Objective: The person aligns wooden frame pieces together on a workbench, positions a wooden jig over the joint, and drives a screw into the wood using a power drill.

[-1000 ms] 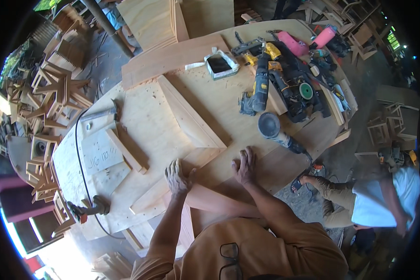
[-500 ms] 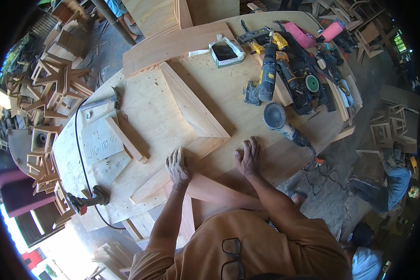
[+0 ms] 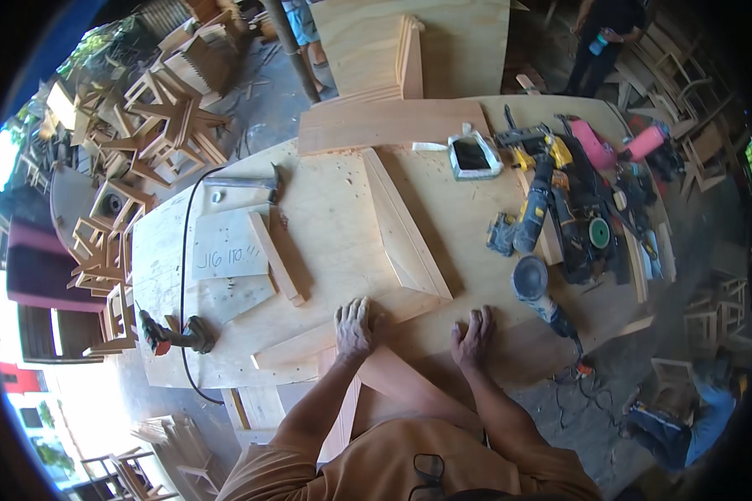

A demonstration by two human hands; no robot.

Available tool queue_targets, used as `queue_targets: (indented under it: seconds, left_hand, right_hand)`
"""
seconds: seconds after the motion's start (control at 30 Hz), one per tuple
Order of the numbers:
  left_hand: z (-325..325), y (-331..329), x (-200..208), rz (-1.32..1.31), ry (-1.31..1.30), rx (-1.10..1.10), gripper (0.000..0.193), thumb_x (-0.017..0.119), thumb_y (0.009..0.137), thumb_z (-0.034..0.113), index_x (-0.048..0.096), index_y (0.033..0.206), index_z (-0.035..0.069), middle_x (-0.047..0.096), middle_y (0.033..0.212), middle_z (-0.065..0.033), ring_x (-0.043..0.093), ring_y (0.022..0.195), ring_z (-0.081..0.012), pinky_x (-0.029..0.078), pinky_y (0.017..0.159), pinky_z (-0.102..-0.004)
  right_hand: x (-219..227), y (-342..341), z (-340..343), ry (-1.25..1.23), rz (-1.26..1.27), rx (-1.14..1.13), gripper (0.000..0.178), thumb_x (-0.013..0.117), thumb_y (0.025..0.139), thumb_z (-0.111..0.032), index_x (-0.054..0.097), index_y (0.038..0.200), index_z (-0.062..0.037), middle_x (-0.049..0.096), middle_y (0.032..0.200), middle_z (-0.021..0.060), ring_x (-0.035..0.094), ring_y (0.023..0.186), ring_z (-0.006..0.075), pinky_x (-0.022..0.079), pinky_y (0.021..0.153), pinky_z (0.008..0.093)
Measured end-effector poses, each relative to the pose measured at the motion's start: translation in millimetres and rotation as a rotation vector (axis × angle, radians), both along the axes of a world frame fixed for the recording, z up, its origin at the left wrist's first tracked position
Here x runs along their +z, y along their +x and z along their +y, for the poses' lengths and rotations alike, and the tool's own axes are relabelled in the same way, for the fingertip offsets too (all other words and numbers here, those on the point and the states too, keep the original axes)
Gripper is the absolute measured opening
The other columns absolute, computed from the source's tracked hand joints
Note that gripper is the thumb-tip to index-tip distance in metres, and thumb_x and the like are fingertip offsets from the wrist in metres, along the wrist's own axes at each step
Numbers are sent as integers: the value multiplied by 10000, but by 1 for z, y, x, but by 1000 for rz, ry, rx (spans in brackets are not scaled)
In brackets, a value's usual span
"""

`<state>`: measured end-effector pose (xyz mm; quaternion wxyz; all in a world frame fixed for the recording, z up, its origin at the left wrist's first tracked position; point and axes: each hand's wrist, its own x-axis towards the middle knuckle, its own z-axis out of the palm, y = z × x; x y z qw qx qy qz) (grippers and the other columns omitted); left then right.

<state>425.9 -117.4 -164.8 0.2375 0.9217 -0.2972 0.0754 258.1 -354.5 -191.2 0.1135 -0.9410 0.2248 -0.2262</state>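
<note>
My left hand [image 3: 356, 328] lies palm down with its fingers stretched out, on the near side of a pale wooden strip [image 3: 302, 344]. That strip meets a long tapered wooden piece [image 3: 405, 238] at a corner, the two forming an angled frame flat on the worktable [image 3: 326, 213]. To the right, my right hand [image 3: 473, 336] rests on a darker board along the table's near edge, fingers forward and slightly bent, holding nothing. Between my forearms a reddish board [image 3: 414, 386] slants from the table edge toward my body. Its lower end is hidden by my shirt.
An angle grinder [image 3: 530, 280] and several power tools [image 3: 536, 196] crowd the right side. A hammer [image 3: 255, 180], a marked template [image 3: 226, 242] and a cordless drill [image 3: 194, 336] lie left, beside a black cable [image 3: 185, 275]. Another person [image 3: 606, 42] stands back right; chair frames [image 3: 163, 125] are piled left.
The view has tilted up and turned left, so the table appears farther right and lower, and a person at the back right shows more. Both hands keep their places at the near edge.
</note>
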Motion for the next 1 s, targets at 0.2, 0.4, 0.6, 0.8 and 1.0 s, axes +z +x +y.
queue_targets:
  seconds: [0.2,0.4,0.6,0.8,1.0]
  left_hand:
    - [-2,-2,4,71,2,1,544,610,938,390,548,1327,14,607,1268,-169,561,1170,-350,369,1068,-468]
    - [1,-2,1,82,2,-16,565,610,940,418,548,1329,13,603,1278,-166,555,1185,-348,363,1075,-470]
    - [-1,-1,7,56,-11,-4,554,626,926,400,549,1318,17,607,1287,-171,561,1160,-354,376,1047,-458]
    - [0,-2,6,82,12,2,556,609,936,421,550,1321,25,602,1302,-170,555,1177,-349,366,1059,-462]
    - [1,-2,7,82,25,4,562,596,942,435,549,1329,30,601,1312,-167,551,1189,-347,356,1070,-463]
  right_hand:
    - [-8,-2,1,28,22,-41,521,631,887,-279,494,1312,-10,424,1484,271,424,1360,487,344,1114,609]
    - [-10,-4,1,34,6,-55,510,617,895,-287,492,1307,-14,427,1482,265,427,1352,488,340,1118,601]
    - [-5,-1,1,57,3,-28,536,622,886,-276,488,1328,-5,423,1484,276,418,1365,501,320,1135,648]
    - [-1,-1,3,21,14,-36,499,624,887,-258,488,1300,-11,433,1465,264,435,1327,497,354,1112,592]
    - [0,-1,3,38,27,-40,500,626,884,-251,488,1299,-9,434,1462,268,435,1326,497,354,1116,593]
